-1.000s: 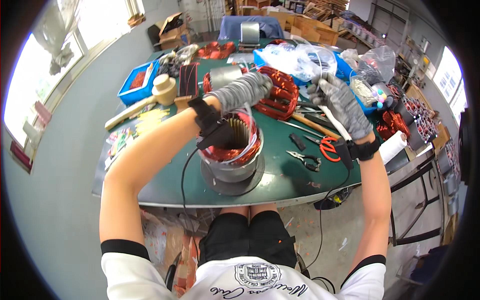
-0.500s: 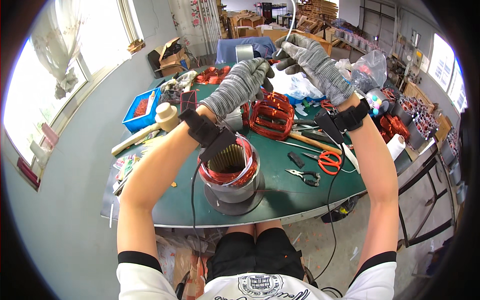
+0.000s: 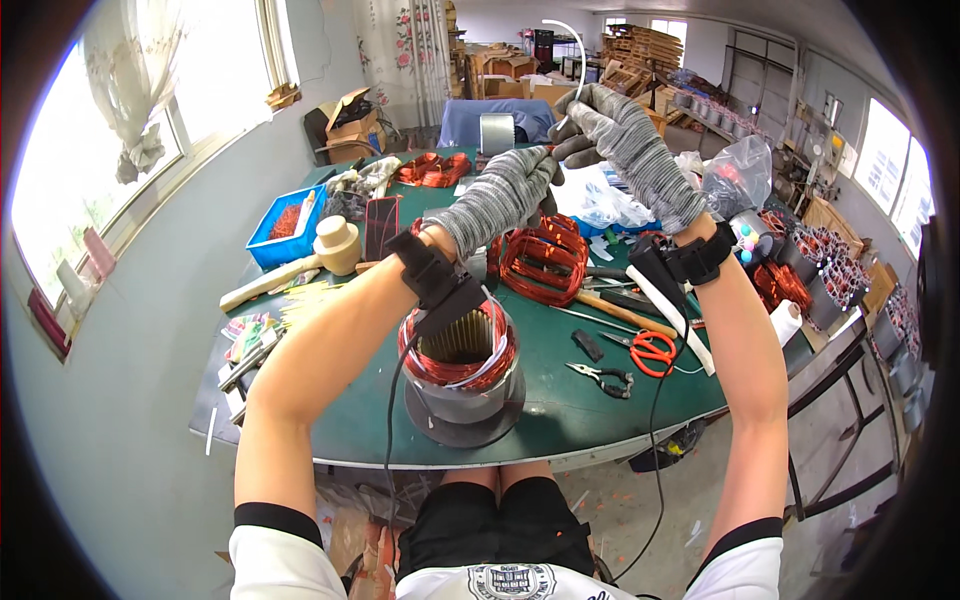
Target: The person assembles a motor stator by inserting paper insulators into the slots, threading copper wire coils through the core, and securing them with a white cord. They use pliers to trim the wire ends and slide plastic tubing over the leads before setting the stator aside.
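Note:
Both hands wear grey knit gloves and are raised above the far half of the table, fingertips close together. In my right hand [image 3: 632, 145] a thin white tube [image 3: 582, 60] is pinched; its free end curves up and to the left. My left hand [image 3: 503, 195] is closed, fingertips pressed together; what they pinch is too small to make out. Below stands a motor stator [image 3: 462, 402], a grey metal cylinder with copper windings and white lacing round its top, on a dark round base. Red-brown copper wire coils [image 3: 545, 258] lie beyond it, partly behind my left hand.
Right of the stator lie orange-handled scissors [image 3: 652, 353], pliers [image 3: 602, 379] and a wooden-handled tool [image 3: 628, 314]. At left are a mallet [image 3: 336, 244] and a blue bin [image 3: 285, 232]. Plastic bags [image 3: 610, 197] and a metal cylinder [image 3: 497, 134] sit farther back. Black cables hang from my wrists.
The view has shifted slightly, with more of the far room showing. My hands sit a little lower over the table. The white tube's free end now bends over to the left.

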A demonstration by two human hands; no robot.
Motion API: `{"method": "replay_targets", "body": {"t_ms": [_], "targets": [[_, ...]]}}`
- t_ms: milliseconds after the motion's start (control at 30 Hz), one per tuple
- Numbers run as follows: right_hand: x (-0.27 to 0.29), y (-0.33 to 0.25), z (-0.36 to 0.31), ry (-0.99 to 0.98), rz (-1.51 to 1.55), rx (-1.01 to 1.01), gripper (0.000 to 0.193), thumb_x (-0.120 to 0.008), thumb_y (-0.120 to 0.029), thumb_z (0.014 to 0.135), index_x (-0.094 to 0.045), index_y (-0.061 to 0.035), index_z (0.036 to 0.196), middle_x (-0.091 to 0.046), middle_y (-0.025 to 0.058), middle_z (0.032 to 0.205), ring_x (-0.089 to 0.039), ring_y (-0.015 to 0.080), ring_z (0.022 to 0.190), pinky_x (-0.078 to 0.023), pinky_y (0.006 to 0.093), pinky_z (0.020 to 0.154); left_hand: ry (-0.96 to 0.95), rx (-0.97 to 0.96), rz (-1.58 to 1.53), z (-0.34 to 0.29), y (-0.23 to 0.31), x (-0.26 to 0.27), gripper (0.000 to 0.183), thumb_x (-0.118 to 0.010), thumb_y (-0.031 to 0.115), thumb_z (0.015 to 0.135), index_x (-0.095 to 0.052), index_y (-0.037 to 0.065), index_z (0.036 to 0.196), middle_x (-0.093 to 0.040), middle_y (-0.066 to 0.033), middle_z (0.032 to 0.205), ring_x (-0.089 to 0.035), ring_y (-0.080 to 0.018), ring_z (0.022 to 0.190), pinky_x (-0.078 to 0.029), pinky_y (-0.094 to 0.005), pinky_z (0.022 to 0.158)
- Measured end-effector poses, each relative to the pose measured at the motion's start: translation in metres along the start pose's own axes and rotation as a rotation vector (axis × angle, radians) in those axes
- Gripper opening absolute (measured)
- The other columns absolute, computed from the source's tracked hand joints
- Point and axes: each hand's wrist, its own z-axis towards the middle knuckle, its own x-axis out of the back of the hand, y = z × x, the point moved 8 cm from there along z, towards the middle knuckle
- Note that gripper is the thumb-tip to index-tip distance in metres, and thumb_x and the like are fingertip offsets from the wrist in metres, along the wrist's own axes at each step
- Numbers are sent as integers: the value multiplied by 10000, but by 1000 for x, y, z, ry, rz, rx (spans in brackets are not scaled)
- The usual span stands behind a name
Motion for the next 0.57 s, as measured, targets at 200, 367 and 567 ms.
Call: {"method": "replay_targets", "body": {"t_ms": [200,367,567], "targets": [[-1,-6,-3,-23,-130,114,159,-424,-130,920,-517,-1,932,-587,90,777,-633,151,655,-541,240,563,-28,-43,48,-1,6,-2,267,-364,261,952,-532,53,937,-589,-19,663,-539,-74,485,-437,-182,421],[-9,3,-5,-124,-308,119,166,-451,-129,913,-536,7,954,-589,78,774,-630,137,663,-541,244,573,22,2,92,0,1,0,307,-339,286,958,-538,52,943,-600,-24,672,-555,-80,492,-441,-180,428],[10,1,3,-3,-40,69,202,-446,-188,929,-530,-40,1038,-586,71,812,-620,133,705,-534,239,601,8,-70,155,-2,5,7,314,-337,302,959,-550,71,979,-603,-26,670,-595,-90,545,-476,-193,467]]}}
